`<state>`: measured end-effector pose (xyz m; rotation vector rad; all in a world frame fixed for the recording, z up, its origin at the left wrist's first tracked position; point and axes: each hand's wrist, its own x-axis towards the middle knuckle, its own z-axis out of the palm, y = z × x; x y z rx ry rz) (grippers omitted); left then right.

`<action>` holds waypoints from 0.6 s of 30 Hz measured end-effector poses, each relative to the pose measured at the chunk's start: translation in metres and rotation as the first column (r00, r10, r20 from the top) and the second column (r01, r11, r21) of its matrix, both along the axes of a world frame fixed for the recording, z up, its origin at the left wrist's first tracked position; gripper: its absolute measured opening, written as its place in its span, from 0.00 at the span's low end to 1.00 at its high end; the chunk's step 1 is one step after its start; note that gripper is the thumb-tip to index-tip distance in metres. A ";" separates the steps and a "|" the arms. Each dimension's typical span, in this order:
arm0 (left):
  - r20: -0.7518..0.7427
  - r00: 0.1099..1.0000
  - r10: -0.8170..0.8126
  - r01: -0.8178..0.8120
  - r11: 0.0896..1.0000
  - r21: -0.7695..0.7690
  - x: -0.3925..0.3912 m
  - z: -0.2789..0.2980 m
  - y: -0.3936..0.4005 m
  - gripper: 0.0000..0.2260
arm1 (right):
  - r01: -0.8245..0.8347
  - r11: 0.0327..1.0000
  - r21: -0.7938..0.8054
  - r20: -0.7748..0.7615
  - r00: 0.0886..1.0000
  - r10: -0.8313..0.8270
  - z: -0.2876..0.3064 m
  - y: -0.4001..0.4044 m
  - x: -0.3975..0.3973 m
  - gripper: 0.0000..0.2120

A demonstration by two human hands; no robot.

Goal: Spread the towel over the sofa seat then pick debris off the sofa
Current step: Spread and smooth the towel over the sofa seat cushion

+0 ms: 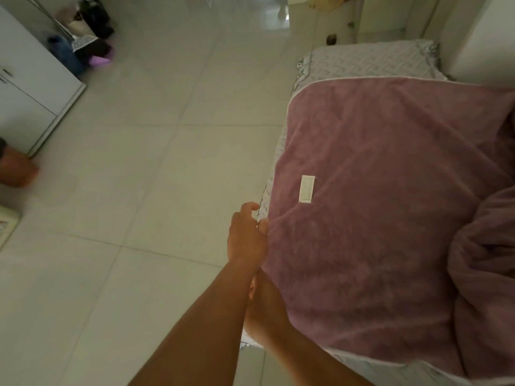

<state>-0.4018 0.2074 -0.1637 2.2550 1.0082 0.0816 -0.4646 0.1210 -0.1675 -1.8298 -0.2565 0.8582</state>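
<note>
A mauve towel (pixel 376 168) with a white label (pixel 307 189) lies flat over the sofa seat, which has a grey quilted cover (pixel 370 61). My left hand (pixel 246 235) is at the towel's front edge, thumb pressed on the hem and fingers curled round it. My right hand (pixel 266 310) sits nearer to me on the same edge, partly behind my left forearm. It grips the towel, and its fingertips are hidden. At the right the same mauve fabric is bunched in folds (pixel 485 274). I see no debris.
Pale tiled floor (pixel 156 168) spreads to the left of the sofa. A white cabinet (pixel 30 90) stands at the far left, with shoes and a purple slipper (pixel 92 43) behind it. A brown object (pixel 16 169) lies at the left edge.
</note>
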 end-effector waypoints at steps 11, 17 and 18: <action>0.095 0.990 -0.107 0.107 0.994 0.004 0.055 0.054 -0.062 0.11 | 0.378 0.923 -0.079 0.262 0.901 -0.346 0.048 -0.064 0.103 0.08; 0.153 0.965 -0.213 0.220 0.975 -0.036 0.118 0.079 -0.147 0.13 | 0.558 0.830 -0.018 0.305 0.794 -0.527 0.084 -0.152 0.192 0.10; 0.158 0.962 -0.221 0.230 0.972 -0.046 0.132 0.084 -0.168 0.13 | 0.576 0.818 -0.014 0.302 0.782 -0.545 0.088 -0.173 0.208 0.11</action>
